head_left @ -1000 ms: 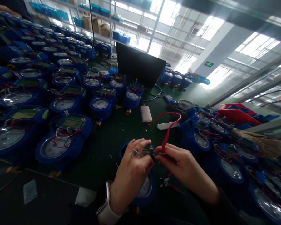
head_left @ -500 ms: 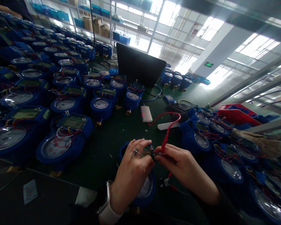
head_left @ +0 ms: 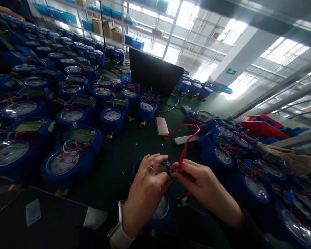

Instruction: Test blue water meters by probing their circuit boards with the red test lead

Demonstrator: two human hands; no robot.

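A blue meter [head_left: 160, 211] with a round clear dial lies at the table's front edge, partly hidden under my left hand [head_left: 149, 186]. That hand's fingers curl over the meter's upper part, gripping it beside the small display. In my right hand [head_left: 194, 176], thumb and fingers pinch the end of a red cable [head_left: 184, 152] against the right side of the display. The cable loops back to a small white box [head_left: 162, 126] with a red light. The exact contact point is hidden by the fingertips.
Rows of blue meters [head_left: 71, 155] with loose wires fill the left; more meters [head_left: 223, 155] stand at the right. Behind the white box is a dark screen [head_left: 155, 71]. Pliers [head_left: 182, 201] lie below my right hand. A red bin [head_left: 261, 126] sits at far right.
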